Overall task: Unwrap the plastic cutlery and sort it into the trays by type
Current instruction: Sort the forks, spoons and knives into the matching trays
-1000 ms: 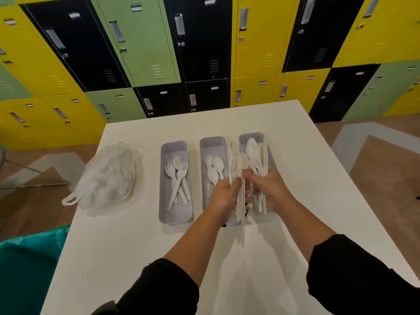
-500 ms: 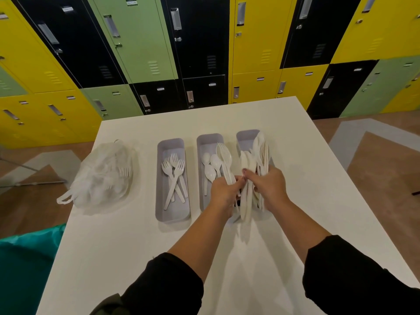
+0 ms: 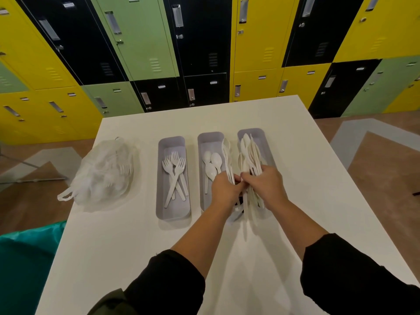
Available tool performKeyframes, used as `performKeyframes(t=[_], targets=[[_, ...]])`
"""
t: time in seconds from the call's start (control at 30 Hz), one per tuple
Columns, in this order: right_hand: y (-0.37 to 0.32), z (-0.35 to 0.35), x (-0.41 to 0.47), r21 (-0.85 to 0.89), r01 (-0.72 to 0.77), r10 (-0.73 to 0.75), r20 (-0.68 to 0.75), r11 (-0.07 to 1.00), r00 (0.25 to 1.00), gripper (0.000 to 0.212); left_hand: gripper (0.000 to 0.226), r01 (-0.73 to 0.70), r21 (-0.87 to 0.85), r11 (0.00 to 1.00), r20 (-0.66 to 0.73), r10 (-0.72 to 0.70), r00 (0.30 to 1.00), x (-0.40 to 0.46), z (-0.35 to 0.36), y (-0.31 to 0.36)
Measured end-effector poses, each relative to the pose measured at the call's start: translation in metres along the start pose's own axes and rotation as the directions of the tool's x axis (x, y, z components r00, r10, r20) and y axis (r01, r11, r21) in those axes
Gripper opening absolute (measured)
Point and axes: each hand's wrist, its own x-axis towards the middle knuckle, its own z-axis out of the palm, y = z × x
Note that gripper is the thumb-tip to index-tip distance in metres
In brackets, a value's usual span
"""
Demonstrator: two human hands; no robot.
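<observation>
White table (image 3: 318,178) up front, yellow, green and black lockers (image 3: 141,42) behind, teal sheet (image 3: 25,258) lower left.

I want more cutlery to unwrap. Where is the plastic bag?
In the head view the plastic bag lies on the white table's left side, just left of the fork tray, untouched.

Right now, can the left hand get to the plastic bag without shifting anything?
Probably not at once. The left hand is gripping the cutlery bundle together with the right hand. The path itself looks free: the plastic bag lies left of the fork tray, nothing stacked between.
</observation>
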Motion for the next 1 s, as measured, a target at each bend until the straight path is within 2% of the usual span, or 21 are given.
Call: performKeyframes(t=[0.17, 0.27, 0.4, 0.53, 0.67, 0.73, 0.87, 1.0], targets=[[0.004, -0.005, 0.005, 0.04, -0.046, 0.046, -0.002, 0.998, 0.999, 0.007, 0.018, 0.108, -0.237, 0.965, 0.073, -0.093, 0.993, -0.001, 0.0, -0.002], [0.008, -0.006, 0.011, 0.016, -0.043, 0.043, -0.022, 0.999, 0.999, 0.012, 0.02, 0.138, -0.318, 0.938, 0.091, -0.114, 0.989, -0.003, 0.0, 0.0], [0.011, -0.012, 0.02, 0.01, -0.046, 0.046, -0.053, 0.999, 0.998, 0.015, 0.022, 0.084, -0.229, 0.97, 0.026, -0.081, 0.996, -0.004, -0.005, 0.0], [0.005, -0.028, 0.04, -0.033, -0.014, 0.012, -0.079, 0.999, 0.997, 0.01, 0.016, 0.022, -0.085, 0.996, -0.092, -0.03, 0.995, 0.001, -0.019, 0.0], [0.001, -0.041, 0.058, -0.197, 0.006, -0.001, 0.026, 0.98, 1.0, 0.015, 0.01, -0.001, -0.05, 0.999, -0.162, -0.007, 0.987, 0.006, -0.033, -0.001], [0.002, -0.04, 0.059, -0.221, 0.027, -0.02, 0.034, 0.975, 0.999, 0.017, 0.01, -0.015, -0.03, 0.999, -0.186, 0.009, 0.983, 0.007, -0.037, -0.003], [0.004, -0.029, 0.05, -0.06, 0.0, -0.002, -0.022, 0.998, 1.0, 0.019, 0.014, -0.01, 0.048, 0.999, -0.247, 0.022, 0.969, 0.012, -0.042, -0.009], [-0.002, -0.012, 0.03, 0.13, -0.086, 0.082, 0.038, 0.988, 0.996, 0.013, 0.016, 0.011, 0.055, 0.998, -0.299, 0.006, 0.954, 0.014, -0.045, -0.018]])
